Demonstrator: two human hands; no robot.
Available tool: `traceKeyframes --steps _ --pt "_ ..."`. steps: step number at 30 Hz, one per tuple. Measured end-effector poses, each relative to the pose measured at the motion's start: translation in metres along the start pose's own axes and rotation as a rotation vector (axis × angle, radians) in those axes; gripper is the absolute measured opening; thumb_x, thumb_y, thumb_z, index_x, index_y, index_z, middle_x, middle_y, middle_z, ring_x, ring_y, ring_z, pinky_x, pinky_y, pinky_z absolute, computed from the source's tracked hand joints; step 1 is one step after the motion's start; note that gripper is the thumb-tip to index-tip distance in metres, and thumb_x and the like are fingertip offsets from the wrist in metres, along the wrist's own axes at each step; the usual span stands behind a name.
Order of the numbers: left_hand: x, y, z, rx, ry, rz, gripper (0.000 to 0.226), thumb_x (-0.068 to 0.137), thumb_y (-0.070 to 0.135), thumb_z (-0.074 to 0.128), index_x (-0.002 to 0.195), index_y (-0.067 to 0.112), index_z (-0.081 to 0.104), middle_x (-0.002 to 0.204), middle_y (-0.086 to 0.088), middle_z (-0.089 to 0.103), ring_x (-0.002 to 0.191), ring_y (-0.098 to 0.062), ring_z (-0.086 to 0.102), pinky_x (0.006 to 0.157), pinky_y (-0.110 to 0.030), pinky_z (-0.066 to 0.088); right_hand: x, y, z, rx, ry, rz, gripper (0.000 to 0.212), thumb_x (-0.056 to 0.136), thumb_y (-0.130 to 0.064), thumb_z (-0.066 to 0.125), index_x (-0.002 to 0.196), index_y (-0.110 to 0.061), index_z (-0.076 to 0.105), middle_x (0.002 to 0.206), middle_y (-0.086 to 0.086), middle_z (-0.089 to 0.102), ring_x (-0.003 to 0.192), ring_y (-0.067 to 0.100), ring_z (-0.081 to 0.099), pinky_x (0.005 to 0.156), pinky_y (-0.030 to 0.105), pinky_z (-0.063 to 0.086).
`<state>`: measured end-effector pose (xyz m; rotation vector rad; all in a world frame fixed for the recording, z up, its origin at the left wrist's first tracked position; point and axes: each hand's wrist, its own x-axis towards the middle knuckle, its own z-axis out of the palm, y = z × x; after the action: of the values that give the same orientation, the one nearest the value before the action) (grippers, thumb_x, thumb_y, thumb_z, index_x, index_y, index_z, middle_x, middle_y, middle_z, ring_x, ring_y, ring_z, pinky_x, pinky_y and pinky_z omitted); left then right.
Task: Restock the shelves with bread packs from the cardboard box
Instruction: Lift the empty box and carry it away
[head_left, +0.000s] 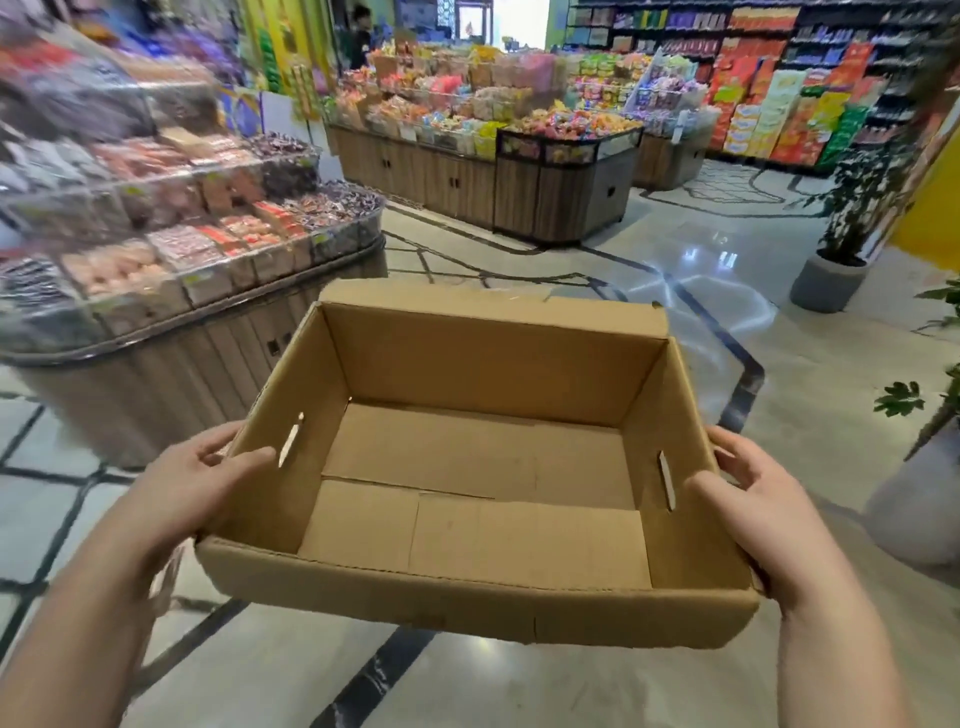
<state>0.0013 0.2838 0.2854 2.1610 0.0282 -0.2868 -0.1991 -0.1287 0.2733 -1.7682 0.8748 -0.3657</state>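
At the far left a tiered display stand (171, 249) holds wrapped goods in clear-fronted bins. That side is blurred, so they may be sweets or small bakes, but I cannot tell which.

Just right of it and lower, the left hand (208, 478) grips the left side wall of the cardboard box (498, 364), with the thumb laid over the rim onto the inner face and the fingers curled round the outside.

The box is carried in mid-air over the glossy tiled floor (675, 249), in front of the person and level. It is plain brown corrugated card, shallow and rectangular, with its top open. Inside, only the bare bottom flaps show, meeting along a seam. Each side wall has a narrow slot cut beside the thumb.

The right hand (758, 499) holds the right wall in the same way, thumb inside and fingers wrapped outside.

Beyond the box stands an island of bright snack packs (483, 119), with a person (359, 36) behind it. To the right are a potted plant (841, 228) and stocked wall shelves (779, 78).
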Motion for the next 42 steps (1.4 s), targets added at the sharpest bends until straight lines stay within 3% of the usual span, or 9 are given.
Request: traceKeyframes --steps 3,10,14,16,21,27,33,38,42 --pt "-0.041 -0.026 -0.003 -0.03 0.108 -0.088 0.028 0.089 0.05 0.071 0.115 0.057 0.065 0.113 0.006 0.071 0.094 -0.013 0.065 0.073 -0.033 0.053 0.011 0.001 0.01 -0.04 -0.115 -0.039 0.058 0.092 -0.023 0.066 0.141 -0.049 0.05 0.136 -0.008 0.061 0.1 0.018 0.067 0.065 0.034 0.056" --pt "-0.153 -0.099 -0.04 -0.118 0.37 -0.301 0.04 0.084 0.061 0.071 0.122 0.053 0.065 0.119 0.007 0.071 0.106 -0.024 0.068 0.094 -0.05 0.057 -0.003 -0.015 0.071 -0.115 -0.399 -0.13 0.064 0.092 -0.02 0.069 0.146 -0.047 0.046 0.141 -0.005 0.058 0.108 0.025 0.065 0.084 0.051 0.06" --pt "-0.22 -0.133 -0.072 -0.185 0.53 -0.369 0.03 0.09 0.049 0.07 0.119 0.048 0.064 0.116 0.0 0.07 0.093 -0.018 0.067 0.074 -0.036 0.056 -0.039 -0.038 0.122 -0.196 -0.555 -0.186 0.065 0.093 -0.027 0.069 0.145 -0.053 0.041 0.146 -0.009 0.053 0.097 0.016 0.064 0.065 0.039 0.06" --pt "-0.256 -0.153 -0.091 -0.224 0.601 -0.41 0.038 0.086 0.053 0.073 0.123 0.048 0.065 0.118 -0.001 0.07 0.097 -0.023 0.068 0.079 -0.039 0.058 -0.066 -0.051 0.149 -0.23 -0.631 -0.226 0.066 0.094 -0.026 0.068 0.148 -0.049 0.039 0.146 -0.005 0.052 0.094 0.015 0.063 0.059 0.035 0.057" --pt "-0.351 -0.209 -0.141 -0.288 0.774 -0.479 0.039 0.086 0.047 0.075 0.124 0.043 0.068 0.113 0.001 0.074 0.095 -0.023 0.073 0.083 -0.043 0.06 -0.154 -0.082 0.216 -0.349 -0.779 -0.428 0.064 0.095 -0.028 0.065 0.151 -0.043 0.037 0.145 0.001 0.054 0.106 0.027 0.063 0.082 0.05 0.06" --pt "-0.477 -0.283 -0.205 -0.378 1.024 -0.591 0.049 0.072 0.062 0.078 0.119 0.052 0.067 0.112 0.003 0.076 0.098 -0.025 0.075 0.092 -0.05 0.059 -0.288 -0.102 0.313 -0.372 -1.0 -0.562 0.059 0.095 -0.029 0.06 0.149 -0.044 0.041 0.147 -0.001 0.054 0.11 0.027 0.063 0.085 0.05 0.06" --pt "-0.577 -0.354 -0.258 -0.394 1.212 -0.666 0.04 0.092 0.042 0.071 0.13 0.034 0.064 0.117 -0.003 0.07 0.089 -0.021 0.07 0.06 -0.026 0.053 -0.43 -0.106 0.407 -0.394 -1.201 -0.648 0.057 0.092 -0.029 0.056 0.145 -0.045 0.044 0.142 -0.004 0.059 0.108 0.026 0.066 0.089 0.05 0.059" --pt "-0.645 -0.395 -0.291 -0.389 1.364 -0.77 0.031 0.086 0.049 0.074 0.117 0.046 0.07 0.105 0.004 0.077 0.089 -0.022 0.076 0.078 -0.041 0.062 -0.533 -0.109 0.48 -0.425 -1.334 -0.717 0.057 0.09 -0.033 0.056 0.144 -0.045 0.044 0.137 -0.004 0.06 0.107 0.028 0.066 0.088 0.047 0.058" --pt "-0.678 -0.426 -0.316 -0.389 1.469 -0.837 0.023 0.091 0.036 0.072 0.114 0.037 0.072 0.1 0.002 0.076 0.086 -0.02 0.074 0.071 -0.03 0.055 -0.61 -0.11 0.55 -0.429 -1.468 -0.764 0.056 0.095 -0.03 0.057 0.147 -0.043 0.042 0.142 0.0 0.058 0.111 0.031 0.063 0.093 0.054 0.056"
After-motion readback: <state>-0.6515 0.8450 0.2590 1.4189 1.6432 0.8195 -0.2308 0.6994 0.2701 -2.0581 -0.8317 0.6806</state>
